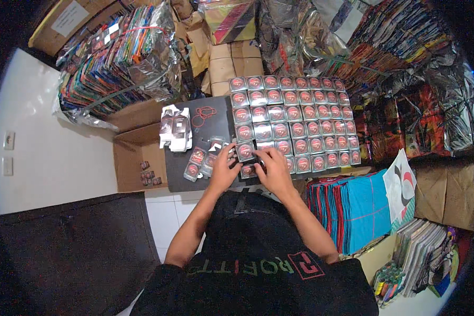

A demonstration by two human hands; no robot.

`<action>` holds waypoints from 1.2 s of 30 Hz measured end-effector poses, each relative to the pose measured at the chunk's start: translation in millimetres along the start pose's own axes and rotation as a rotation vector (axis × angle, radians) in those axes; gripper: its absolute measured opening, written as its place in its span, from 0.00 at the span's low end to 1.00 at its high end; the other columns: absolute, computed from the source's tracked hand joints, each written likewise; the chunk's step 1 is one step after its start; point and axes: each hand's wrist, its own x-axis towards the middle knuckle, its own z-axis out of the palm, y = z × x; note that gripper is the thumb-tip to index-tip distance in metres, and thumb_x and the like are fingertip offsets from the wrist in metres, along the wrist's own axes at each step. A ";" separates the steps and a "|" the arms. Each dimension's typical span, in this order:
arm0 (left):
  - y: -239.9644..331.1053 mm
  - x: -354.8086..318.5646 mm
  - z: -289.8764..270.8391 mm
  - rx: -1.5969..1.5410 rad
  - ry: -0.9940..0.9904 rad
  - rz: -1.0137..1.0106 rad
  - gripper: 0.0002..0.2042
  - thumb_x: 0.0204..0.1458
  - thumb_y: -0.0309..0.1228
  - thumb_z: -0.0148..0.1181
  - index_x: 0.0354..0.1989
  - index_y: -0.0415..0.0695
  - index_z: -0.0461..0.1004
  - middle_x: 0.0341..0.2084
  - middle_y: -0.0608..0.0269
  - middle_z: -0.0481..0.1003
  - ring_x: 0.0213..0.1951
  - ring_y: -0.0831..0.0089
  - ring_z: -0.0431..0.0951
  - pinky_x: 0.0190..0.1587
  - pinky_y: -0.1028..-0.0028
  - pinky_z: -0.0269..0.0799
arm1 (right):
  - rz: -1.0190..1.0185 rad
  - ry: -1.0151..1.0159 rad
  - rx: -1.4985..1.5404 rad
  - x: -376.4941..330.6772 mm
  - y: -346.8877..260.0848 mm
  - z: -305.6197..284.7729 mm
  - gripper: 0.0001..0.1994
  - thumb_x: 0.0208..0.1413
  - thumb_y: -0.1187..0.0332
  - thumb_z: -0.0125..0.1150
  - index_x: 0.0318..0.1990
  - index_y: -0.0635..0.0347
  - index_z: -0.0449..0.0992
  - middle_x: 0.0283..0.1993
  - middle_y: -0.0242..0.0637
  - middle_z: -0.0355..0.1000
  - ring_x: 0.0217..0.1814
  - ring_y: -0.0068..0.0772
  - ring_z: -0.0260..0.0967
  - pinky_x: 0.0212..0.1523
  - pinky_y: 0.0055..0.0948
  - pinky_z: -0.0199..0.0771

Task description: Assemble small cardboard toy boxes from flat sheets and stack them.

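A small clear square case (pixel 245 151) with a round red label sits at the near left corner of a grid of like cases (pixel 297 129). My left hand (pixel 225 171) grips its left side, fingers bent against the edge. On the other side, the fingers of my right hand (pixel 275 168) close in on its right and near edges. Another case (pixel 248 170) lies just below, between my two hands. Left of my left hand are a few loose clear packs (pixel 195 162) with red round labels, some lying partly over one another.
The dark table (pixel 216 119) also bears folded white-and-black cartons (pixel 176 129) and red rubber bands (pixel 204 116). An open cardboard box (pixel 137 152) with several small items stands at its left. Bundled stacks (pixel 116 63) crowd the back; blue folded goods (pixel 361 208) stand at right.
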 end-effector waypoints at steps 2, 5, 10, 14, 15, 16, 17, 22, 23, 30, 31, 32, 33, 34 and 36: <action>-0.2 -0.2 3.0 0.006 0.006 0.000 0.35 0.51 0.13 0.64 0.70 0.40 0.62 0.62 0.51 0.69 0.61 0.58 0.75 0.61 0.63 0.77 | -0.009 0.012 -0.022 -0.6 2.0 1.2 0.20 0.54 0.72 0.67 0.56 0.57 0.78 0.50 0.44 0.71 0.55 0.50 0.68 0.57 0.45 0.68; -3.3 1.0 4.5 0.022 0.013 0.003 0.36 0.51 0.14 0.64 0.70 0.40 0.61 0.62 0.50 0.68 0.61 0.58 0.75 0.61 0.63 0.78 | -0.037 0.009 -0.069 -0.6 2.7 3.1 0.20 0.53 0.71 0.68 0.55 0.57 0.78 0.51 0.44 0.70 0.55 0.50 0.67 0.57 0.45 0.68; -0.7 4.8 3.5 0.043 0.004 -0.006 0.37 0.51 0.14 0.64 0.72 0.41 0.59 0.63 0.49 0.68 0.62 0.58 0.74 0.60 0.63 0.78 | 0.001 -0.026 -0.058 -2.7 0.3 2.1 0.19 0.54 0.71 0.67 0.55 0.57 0.78 0.52 0.44 0.70 0.55 0.50 0.67 0.57 0.46 0.68; -3.2 8.5 0.8 0.039 -0.024 0.013 0.40 0.50 0.15 0.65 0.74 0.42 0.57 0.64 0.48 0.67 0.63 0.57 0.73 0.59 0.62 0.78 | -0.023 -0.011 -0.058 -3.0 4.7 5.0 0.19 0.54 0.71 0.67 0.55 0.56 0.78 0.52 0.43 0.70 0.56 0.50 0.67 0.57 0.45 0.67; -2.3 9.0 0.1 0.045 -0.038 0.003 0.41 0.49 0.15 0.65 0.74 0.42 0.56 0.65 0.48 0.67 0.63 0.57 0.73 0.60 0.62 0.78 | -0.017 -0.019 -0.062 -3.2 5.4 5.1 0.19 0.54 0.71 0.67 0.55 0.56 0.78 0.52 0.43 0.70 0.56 0.50 0.67 0.57 0.45 0.67; -1.6 8.9 -0.8 0.045 -0.038 0.004 0.41 0.49 0.15 0.65 0.74 0.42 0.56 0.65 0.48 0.67 0.63 0.57 0.73 0.60 0.62 0.78 | -0.010 -0.026 -0.066 -3.1 5.4 4.9 0.19 0.54 0.71 0.67 0.55 0.56 0.78 0.52 0.43 0.71 0.56 0.50 0.67 0.57 0.45 0.67; -0.9 8.8 -1.6 0.009 -0.059 -0.015 0.41 0.49 0.15 0.63 0.75 0.42 0.55 0.65 0.49 0.66 0.64 0.57 0.72 0.59 0.63 0.78 | -0.010 -0.026 -0.067 -3.0 5.4 4.8 0.19 0.54 0.71 0.67 0.55 0.56 0.78 0.52 0.43 0.71 0.56 0.50 0.67 0.57 0.45 0.67; -1.3 10.0 -3.9 -0.068 -0.044 -0.082 0.40 0.50 0.17 0.58 0.76 0.45 0.54 0.66 0.51 0.66 0.66 0.58 0.70 0.58 0.64 0.76 | -0.002 -0.034 -0.048 -2.4 4.1 4.0 0.19 0.54 0.71 0.67 0.55 0.56 0.78 0.53 0.44 0.71 0.57 0.50 0.68 0.58 0.45 0.67; -1.7 11.6 -5.5 -0.075 -0.070 -0.057 0.39 0.52 0.18 0.57 0.76 0.46 0.55 0.66 0.51 0.66 0.66 0.58 0.70 0.57 0.64 0.76 | -0.002 -0.035 -0.049 -2.2 3.4 3.6 0.19 0.54 0.71 0.67 0.55 0.56 0.78 0.53 0.44 0.71 0.57 0.50 0.68 0.58 0.45 0.67; -9.8 15.5 -9.9 -0.061 -0.107 -0.061 0.37 0.54 0.21 0.56 0.76 0.48 0.56 0.67 0.52 0.67 0.67 0.58 0.69 0.58 0.63 0.74 | -0.019 -0.031 -0.059 -1.8 5.6 3.3 0.20 0.54 0.70 0.67 0.56 0.55 0.78 0.52 0.44 0.71 0.57 0.51 0.68 0.56 0.48 0.68; -12.7 15.8 -10.7 -0.062 -0.105 -0.061 0.37 0.54 0.21 0.56 0.76 0.48 0.56 0.67 0.52 0.67 0.67 0.58 0.69 0.58 0.63 0.74 | -0.019 -0.033 -0.055 -1.4 4.8 2.5 0.20 0.54 0.70 0.67 0.56 0.55 0.78 0.52 0.44 0.71 0.57 0.51 0.68 0.57 0.48 0.68; -15.5 16.1 -11.2 -0.082 -0.102 -0.052 0.37 0.54 0.21 0.56 0.76 0.48 0.56 0.67 0.53 0.67 0.67 0.58 0.69 0.58 0.63 0.74 | -0.021 -0.036 -0.055 -0.9 3.8 1.9 0.20 0.54 0.70 0.67 0.56 0.55 0.78 0.52 0.44 0.71 0.57 0.51 0.68 0.57 0.48 0.68; -18.3 16.1 -12.3 -0.102 -0.099 -0.044 0.37 0.54 0.20 0.55 0.76 0.48 0.57 0.68 0.53 0.66 0.66 0.58 0.70 0.59 0.63 0.74 | -0.008 -0.039 -0.044 -0.3 2.7 1.5 0.20 0.54 0.70 0.67 0.56 0.56 0.78 0.52 0.44 0.71 0.57 0.51 0.68 0.57 0.48 0.68; -18.3 15.4 -13.6 -0.103 -0.098 -0.045 0.37 0.54 0.20 0.55 0.76 0.48 0.57 0.68 0.53 0.66 0.66 0.58 0.70 0.59 0.63 0.74 | 0.008 -0.042 -0.033 0.1 1.7 0.7 0.20 0.54 0.70 0.68 0.56 0.56 0.78 0.51 0.45 0.71 0.57 0.51 0.68 0.57 0.48 0.68; -18.5 11.8 -19.7 -0.117 -0.054 -0.071 0.36 0.53 0.19 0.54 0.75 0.47 0.59 0.67 0.53 0.68 0.66 0.59 0.70 0.59 0.64 0.74 | 0.005 -0.033 -0.031 0.9 -1.3 0.0 0.20 0.54 0.70 0.67 0.56 0.57 0.78 0.51 0.45 0.71 0.56 0.51 0.68 0.57 0.47 0.68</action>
